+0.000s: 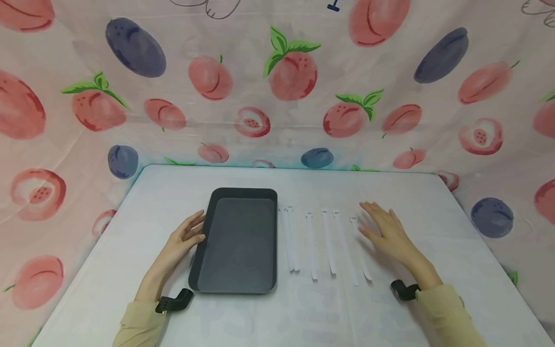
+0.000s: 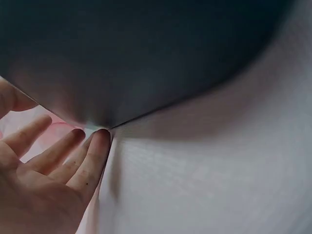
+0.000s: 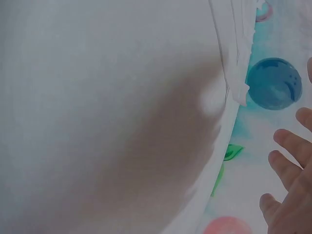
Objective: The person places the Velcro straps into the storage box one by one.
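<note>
A dark grey rectangular tray (image 1: 233, 241) lies on the white table, left of centre. At its left rim is my left hand (image 1: 184, 238), fingers loosely bent and thumb tip at the edge. The left wrist view shows the fingers of the left hand (image 2: 58, 170) close beneath the tray's dark side (image 2: 146, 63). Several white strap-like strips with slotted heads (image 1: 328, 243) lie lengthwise to the right of the tray. My right hand (image 1: 383, 231) hovers beside the rightmost strip (image 1: 363, 255), fingers spread and holding nothing.
White cloth covers the table (image 1: 303, 318). A fruit-print curtain (image 1: 256, 72) rises behind the table and along both sides. Each wrist wears a black camera band, the left one (image 1: 175, 301) close to the tray's near corner.
</note>
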The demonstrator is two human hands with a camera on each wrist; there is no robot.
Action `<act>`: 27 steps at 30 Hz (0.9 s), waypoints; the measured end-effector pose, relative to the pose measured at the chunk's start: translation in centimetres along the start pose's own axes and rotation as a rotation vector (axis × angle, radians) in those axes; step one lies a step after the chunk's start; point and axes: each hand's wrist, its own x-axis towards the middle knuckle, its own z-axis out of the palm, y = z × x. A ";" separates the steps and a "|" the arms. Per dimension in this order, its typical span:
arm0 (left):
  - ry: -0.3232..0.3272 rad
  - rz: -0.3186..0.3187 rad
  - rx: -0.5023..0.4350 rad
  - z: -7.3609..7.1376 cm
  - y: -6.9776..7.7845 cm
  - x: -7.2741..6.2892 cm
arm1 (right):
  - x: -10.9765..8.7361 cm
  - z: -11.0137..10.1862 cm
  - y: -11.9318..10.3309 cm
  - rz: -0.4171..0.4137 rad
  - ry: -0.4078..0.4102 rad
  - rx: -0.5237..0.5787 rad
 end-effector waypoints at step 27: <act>-0.027 -0.057 -0.141 -0.1 -1.3 0.0 | 2.4 -0.2 1.5 0.065 -0.146 0.099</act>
